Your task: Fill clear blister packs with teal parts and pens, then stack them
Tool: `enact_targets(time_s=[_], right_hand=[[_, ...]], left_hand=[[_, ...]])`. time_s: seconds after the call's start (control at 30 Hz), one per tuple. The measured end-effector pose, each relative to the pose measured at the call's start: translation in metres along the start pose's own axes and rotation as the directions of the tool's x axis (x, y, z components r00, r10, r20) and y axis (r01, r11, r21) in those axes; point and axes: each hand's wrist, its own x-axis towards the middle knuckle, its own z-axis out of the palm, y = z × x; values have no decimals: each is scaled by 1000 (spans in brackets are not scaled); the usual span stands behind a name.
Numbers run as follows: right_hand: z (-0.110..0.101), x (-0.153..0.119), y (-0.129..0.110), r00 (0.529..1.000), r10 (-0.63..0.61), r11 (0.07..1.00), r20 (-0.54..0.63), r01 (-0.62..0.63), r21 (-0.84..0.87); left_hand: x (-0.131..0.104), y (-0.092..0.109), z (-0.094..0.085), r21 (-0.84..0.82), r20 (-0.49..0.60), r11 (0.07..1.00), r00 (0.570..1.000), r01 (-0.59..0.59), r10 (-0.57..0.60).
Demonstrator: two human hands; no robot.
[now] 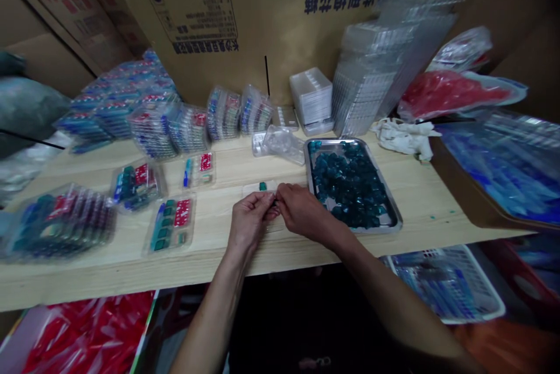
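Note:
My left hand [249, 216] and my right hand [304, 210] meet at the fingertips above a clear plastic tray [248, 188] on the table. Both are closed in a pinch around something small and dark, mostly hidden by the fingers. One teal piece [262, 186] sits in the clear tray, just beyond my fingers. Right beside my right hand is a metal tray [397, 223] full of teal pieces [345, 178]. To the left lie filled clear packs, among them one with teal, red and blue contents [170, 225].
Stacks of filled packs [188, 129] line the back, near tall stacks of empty clear trays [367, 70]. A white cloth [405, 136] lies behind the metal tray. At right stands a carton of blue packets [503, 170]; below the table edge is a white basket [490, 298].

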Motion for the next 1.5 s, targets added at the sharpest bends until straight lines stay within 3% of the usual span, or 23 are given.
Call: enact_targets(time_s=[0.33,0.47,0.57,0.67,0.8,0.9,1.0,1.1,1.2,1.37,1.5], right_hand=[[18,5,10,973,212,954,-90,-186,237],[23,-3,12,988,114,954,-105,-79,291],[19,-7,21,997,-2,941,-71,26,337],[5,-9,43,980,143,965,-137,-107,239],[-18,-12,82,877,392,903,-279,-425,-68],[-24,-19,105,822,502,787,-270,-563,-251],[-17,-25,118,831,529,773,-170,-555,-308],[-10,-30,127,878,457,829,-139,-478,-290],[-10,-35,131,906,402,873,-132,-423,-244],[-13,-45,125,909,405,865,-96,-415,-283],[-9,-45,120,886,446,835,-126,-463,-297]], left_hand=[[-6,-3,-3,253,62,961,993,-112,99],[-11,-8,-11,29,89,999,995,40,-42],[-8,-8,-26,-8,30,997,997,71,-71],[3,-2,-45,29,-41,1000,999,11,-9],[24,7,-61,200,-65,973,989,-117,133],[41,4,-58,494,20,809,935,-318,355],[56,-5,-50,669,252,560,858,-489,448],[65,-16,-47,715,383,430,824,-551,418],[67,-23,-49,717,383,436,830,-543,405],[60,-28,-52,653,191,619,886,-436,423],[58,-32,-50,675,293,514,831,-530,473]])
